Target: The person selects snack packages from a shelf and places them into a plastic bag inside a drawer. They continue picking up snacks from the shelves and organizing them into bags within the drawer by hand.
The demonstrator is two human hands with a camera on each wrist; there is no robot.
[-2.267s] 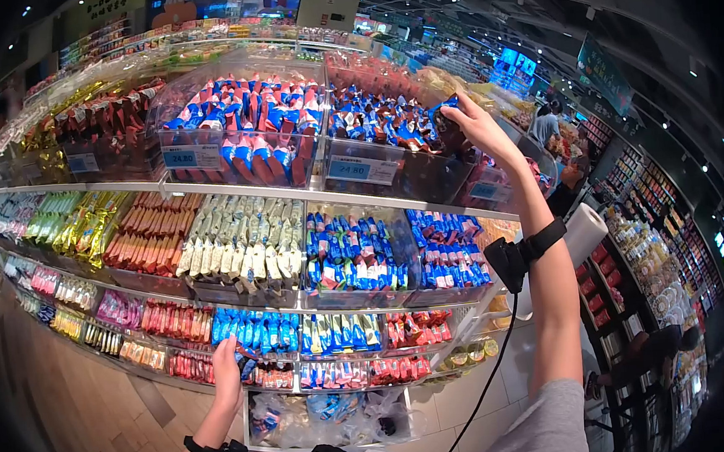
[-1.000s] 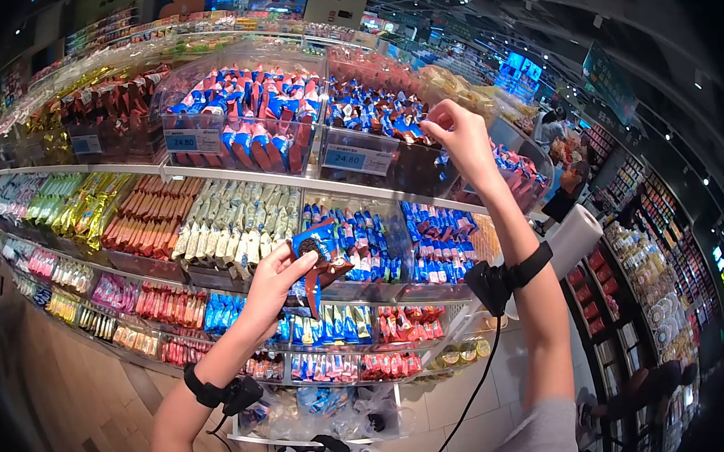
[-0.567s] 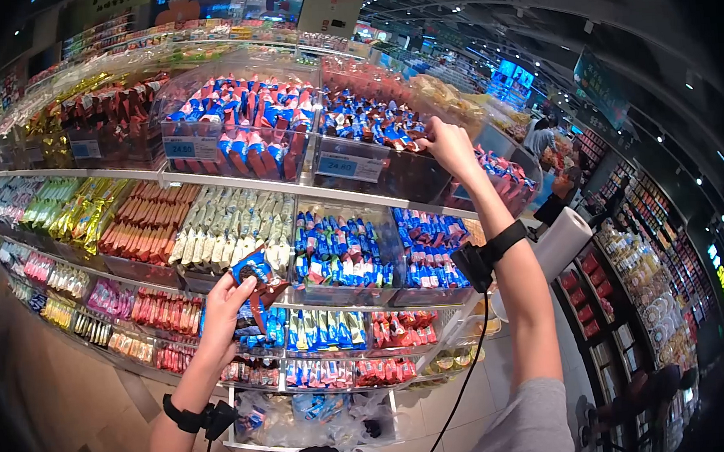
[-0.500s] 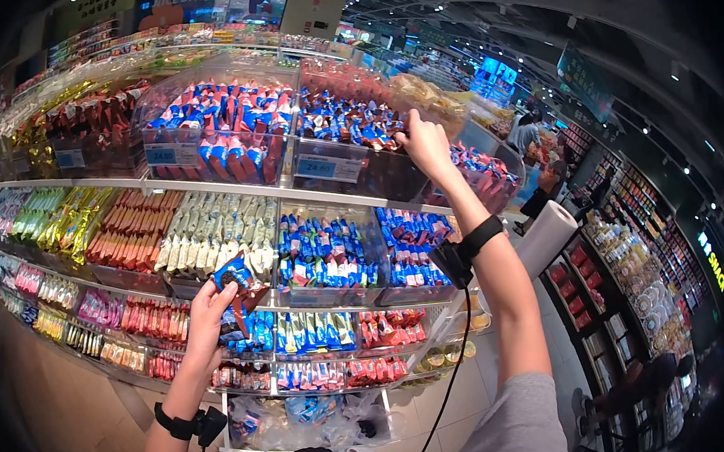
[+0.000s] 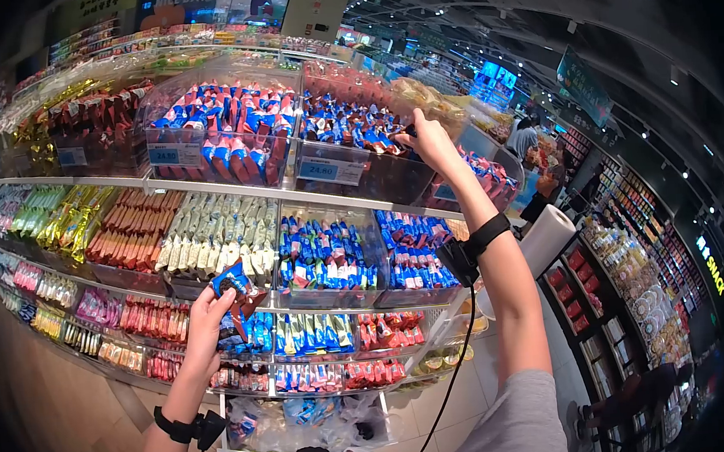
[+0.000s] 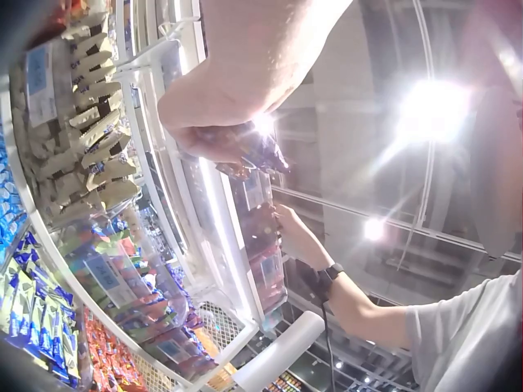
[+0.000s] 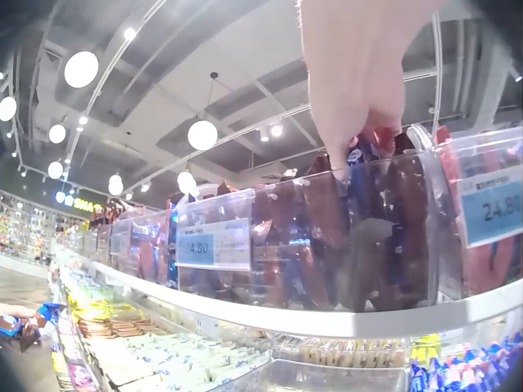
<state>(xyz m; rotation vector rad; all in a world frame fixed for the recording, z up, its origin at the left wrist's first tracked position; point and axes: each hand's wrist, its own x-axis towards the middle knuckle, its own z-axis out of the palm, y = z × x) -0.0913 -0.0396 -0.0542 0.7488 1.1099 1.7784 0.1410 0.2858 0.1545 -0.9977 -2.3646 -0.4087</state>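
Note:
My left hand (image 5: 203, 325) grips blue-and-brown wrapped snack packets (image 5: 232, 280) in front of the middle shelves, thumb on the upper one. In the left wrist view, the back of that hand (image 6: 221, 102) hides most of them. My right hand (image 5: 433, 144) reaches down into the clear bin (image 7: 319, 237) of similar packets on the top shelf, at its right end. In the right wrist view, thumb and fingers pinch the top of a packet (image 7: 364, 149) just behind the bin's front wall. The rest of that packet stays among the others.
A blue price label (image 5: 329, 169) is on the bin's front. Left of it stands a bin of pink-and-blue packets (image 5: 236, 109). Rows of wrapped snacks (image 5: 330, 245) fill the shelves below. A white roll (image 5: 547, 234) stands right of my forearm; a drawer of plastic bags (image 5: 304, 419) is low down.
My right hand has gone from holding a packet above the bin to reaching down into it. The left hand rose from the lower shelves, holding packets, then shifted left and slightly down.

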